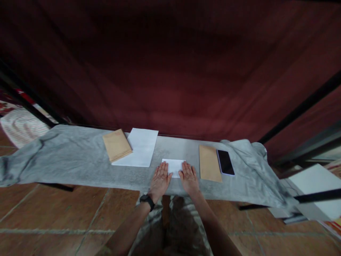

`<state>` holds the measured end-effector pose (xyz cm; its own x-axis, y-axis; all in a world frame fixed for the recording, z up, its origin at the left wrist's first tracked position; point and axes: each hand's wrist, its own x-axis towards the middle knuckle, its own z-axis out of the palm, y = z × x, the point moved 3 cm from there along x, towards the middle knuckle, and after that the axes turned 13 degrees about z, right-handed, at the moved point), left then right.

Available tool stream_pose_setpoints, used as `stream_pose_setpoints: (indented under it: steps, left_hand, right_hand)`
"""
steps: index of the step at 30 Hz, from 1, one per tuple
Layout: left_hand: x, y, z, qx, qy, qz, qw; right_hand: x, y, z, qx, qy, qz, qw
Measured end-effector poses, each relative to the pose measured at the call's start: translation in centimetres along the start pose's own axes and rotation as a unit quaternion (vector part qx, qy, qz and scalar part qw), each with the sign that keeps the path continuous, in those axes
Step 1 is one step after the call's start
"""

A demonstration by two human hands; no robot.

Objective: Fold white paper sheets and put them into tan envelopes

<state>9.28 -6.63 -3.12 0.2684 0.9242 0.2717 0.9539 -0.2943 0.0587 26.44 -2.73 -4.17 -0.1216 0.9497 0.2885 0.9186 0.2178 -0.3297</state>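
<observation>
You have a bare strip of the grey-covered counter [87, 175] along its near left edge, and a narrow bare gap between your right hand [189, 177] and the brown envelope [210, 164]. Just beyond that envelope, the phone [226, 162] blocks the way right. To the left, the large white sheet [141, 147] and the envelope stack [117, 145] overlap, leaving no bare cloth between them.

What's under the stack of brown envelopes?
The brown envelopes overlap the white paper sheet and rest partly over the gray cloth; anything fully covered can't be seen.
</observation>
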Motion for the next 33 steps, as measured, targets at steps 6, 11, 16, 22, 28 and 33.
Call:
stream_pose_setpoints:
  steps: [6,11,16,22,28,33]
  left_hand:
    - [0.1,-1.2,-0.4,0.01,-0.006,-0.049,0.999]
    - [1.8,1.4,-0.6,-0.024,0.024,0.008,0.999]
    - [4.0,4.4,0.1,-0.105,-0.058,0.146,0.982]
    - [5.8,4.2,0.7,-0.097,-0.064,0.158,0.981]
    - [7.6,3.6,1.2,-0.076,-0.063,0.158,0.982]
    - [8.5,3.5,1.8,-0.069,-0.051,0.149,0.985]
  right_hand:
    - [-0.4,0.8,-0.7,-0.008,0.014,-0.008,1.0]
    - [-0.4,0.7,-1.2,0.005,0.016,0.003,1.0]
    - [-0.7,1.4,-1.7,0.06,0.026,0.0,0.998]
    - [-0.9,2.0,-2.1,0.126,0.053,-0.004,0.991]
    - [-0.7,1.8,-2.4,0.137,0.04,0.006,0.99]
    - [-0.8,1.7,-2.3,0.104,0.012,0.027,0.994]
